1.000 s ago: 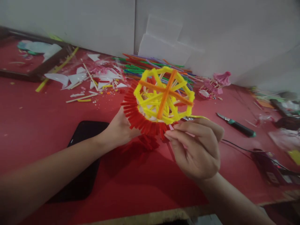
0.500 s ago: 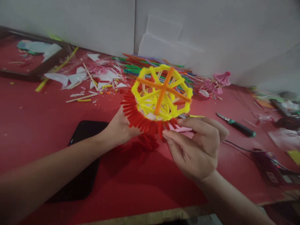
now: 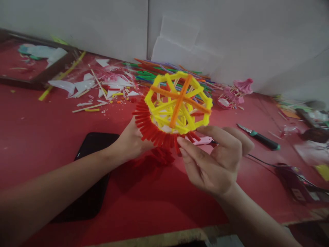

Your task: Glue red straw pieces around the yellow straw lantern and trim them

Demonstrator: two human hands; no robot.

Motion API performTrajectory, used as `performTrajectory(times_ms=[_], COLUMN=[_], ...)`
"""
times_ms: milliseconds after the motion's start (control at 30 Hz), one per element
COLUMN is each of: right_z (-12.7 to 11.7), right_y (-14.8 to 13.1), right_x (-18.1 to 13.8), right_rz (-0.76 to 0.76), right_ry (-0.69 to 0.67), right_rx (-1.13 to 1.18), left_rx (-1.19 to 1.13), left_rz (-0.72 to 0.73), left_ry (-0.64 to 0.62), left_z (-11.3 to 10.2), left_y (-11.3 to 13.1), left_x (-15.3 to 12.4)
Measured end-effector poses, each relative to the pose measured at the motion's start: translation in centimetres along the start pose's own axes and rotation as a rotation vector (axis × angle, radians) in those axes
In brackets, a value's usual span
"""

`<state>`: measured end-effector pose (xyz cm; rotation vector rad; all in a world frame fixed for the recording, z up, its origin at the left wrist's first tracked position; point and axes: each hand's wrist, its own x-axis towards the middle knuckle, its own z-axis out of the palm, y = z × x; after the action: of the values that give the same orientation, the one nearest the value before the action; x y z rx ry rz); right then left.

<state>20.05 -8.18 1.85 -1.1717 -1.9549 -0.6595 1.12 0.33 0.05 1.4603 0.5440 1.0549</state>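
My left hand (image 3: 131,140) holds a round straw lantern (image 3: 177,106) from below and behind: a yellow straw cage with an orange cross on top and a fringe of short red straws round its lower edge. Its fingers are hidden behind the lantern. My right hand (image 3: 216,161) is at the lantern's lower right, thumb and forefinger pinched at the red fringe. A pink tool (image 3: 204,140) lies just behind that hand on the table.
On the red table (image 3: 38,137) lie a black phone (image 3: 88,171), a green-handled knife (image 3: 259,138), a pile of coloured straws (image 3: 154,70), white scraps (image 3: 102,85), pink paper umbrellas (image 3: 236,91), and a dark device with a cable (image 3: 295,178). A white wall stands behind.
My right hand has slid slightly left and up toward the red fringe, its fingers closing at the lantern's edge. The lantern has turned a little in my left hand.
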Motion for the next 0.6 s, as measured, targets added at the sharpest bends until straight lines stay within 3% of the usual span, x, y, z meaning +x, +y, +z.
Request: performTrajectory(times_ms=[600], right_z=[0.58], right_y=[-0.18], right_x=[-0.04], right_rz=[0.0], right_ry=[0.056], right_rx=[0.01], left_rx=[-0.023], left_rz=[-0.094], left_ry=[0.047], left_z=[0.03], left_y=[-0.11], left_x=[-0.26])
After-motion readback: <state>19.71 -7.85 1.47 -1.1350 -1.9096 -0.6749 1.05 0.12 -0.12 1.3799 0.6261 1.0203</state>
